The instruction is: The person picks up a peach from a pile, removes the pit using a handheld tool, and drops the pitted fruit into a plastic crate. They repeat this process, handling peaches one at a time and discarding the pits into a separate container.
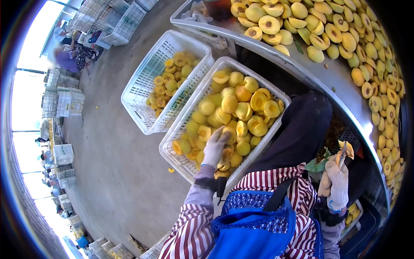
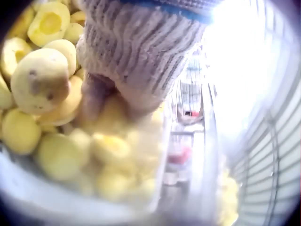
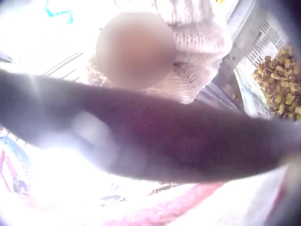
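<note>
My gloved left hand (image 1: 215,146) reaches down into a white crate (image 1: 169,149) heaped with yellow peaches (image 1: 230,104), many of them halved. In the left wrist view its thumb and fingers (image 2: 138,101) close around a yellow peach, blurred by motion. A spotted peach (image 2: 40,81) lies beside that hand. My gloved right hand (image 1: 336,179), near the metal table's edge, grips a slim metal tool (image 1: 342,158), its handle hidden in the hand. A piece of peach (image 1: 346,149) sits at the tool's tip. Green leaves (image 1: 317,165) show beside the glove.
A second white crate (image 1: 148,56) with peach halves stands to the left. The metal table (image 1: 302,64) at the right carries a large heap of peaches (image 1: 345,39). My knee (image 1: 308,121) is close to the near crate. People and stacked crates (image 1: 69,101) line the far left.
</note>
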A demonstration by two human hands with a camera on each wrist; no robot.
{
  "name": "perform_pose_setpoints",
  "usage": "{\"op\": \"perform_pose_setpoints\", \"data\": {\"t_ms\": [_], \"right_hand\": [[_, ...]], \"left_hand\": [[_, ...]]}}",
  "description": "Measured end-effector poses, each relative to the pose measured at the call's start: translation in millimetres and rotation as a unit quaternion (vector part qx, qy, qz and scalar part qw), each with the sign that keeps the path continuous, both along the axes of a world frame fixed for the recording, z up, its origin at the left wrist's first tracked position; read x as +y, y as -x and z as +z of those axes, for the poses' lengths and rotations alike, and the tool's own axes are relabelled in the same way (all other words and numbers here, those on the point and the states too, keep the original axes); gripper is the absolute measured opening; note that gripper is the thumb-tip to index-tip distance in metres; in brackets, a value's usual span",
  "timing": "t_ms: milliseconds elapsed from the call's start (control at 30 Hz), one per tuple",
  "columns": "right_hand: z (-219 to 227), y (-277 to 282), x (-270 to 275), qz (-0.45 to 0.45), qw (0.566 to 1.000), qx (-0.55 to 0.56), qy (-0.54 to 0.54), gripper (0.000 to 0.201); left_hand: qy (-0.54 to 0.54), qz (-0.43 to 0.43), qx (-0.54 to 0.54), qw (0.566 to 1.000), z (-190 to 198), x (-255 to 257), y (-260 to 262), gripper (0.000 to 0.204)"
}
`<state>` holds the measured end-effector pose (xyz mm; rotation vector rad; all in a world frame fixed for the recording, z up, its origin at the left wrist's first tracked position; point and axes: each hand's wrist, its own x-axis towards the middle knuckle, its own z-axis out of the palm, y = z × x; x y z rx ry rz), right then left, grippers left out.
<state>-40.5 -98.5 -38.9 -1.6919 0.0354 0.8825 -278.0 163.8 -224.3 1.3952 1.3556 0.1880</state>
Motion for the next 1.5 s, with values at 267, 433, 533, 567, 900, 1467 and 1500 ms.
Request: {"op": "perform_pose_setpoints", "data": {"t_ms": [267, 433, 533, 567, 900, 1467, 1500], "right_hand": [[-1, -2, 5, 0.014, 1.000, 0.010, 0.004, 0.014], [3, 1, 9, 0.004, 1.000, 0.010, 0.013, 0.013], [5, 2, 7, 0.007, 1.000, 0.012, 0.016, 0.013], [3, 2, 3, 0.009, 1.000, 0.008, 0.017, 0.016], [5, 0, 3, 0.024, 1.000, 0.014, 0.010, 0.016], [-8, -5, -15, -0.058, 0.998, 0.020, -0.031, 0.014], [-5, -4, -12, -0.048, 0.998, 0.016, -0.026, 0.013]], "left_hand": [[-0.140, -0.072, 0.272, 0.949, -2, -9, 90, 0.048], [-0.336, -0.076, 0.271, 0.899, -22, 10, 48, 0.047], [-0.305, -0.114, 0.340, 0.882, -31, 31, 22, 0.051], [-0.275, -0.129, 0.342, 0.889, -24, 38, 19, 0.053], [-0.202, -0.124, 0.382, 0.893, -6, 23, 19, 0.060], [-0.310, -0.151, 0.145, 0.928, -16, -30, 76, 0.038], [-0.251, -0.171, 0.194, 0.933, -7, -43, 81, 0.036]]}}
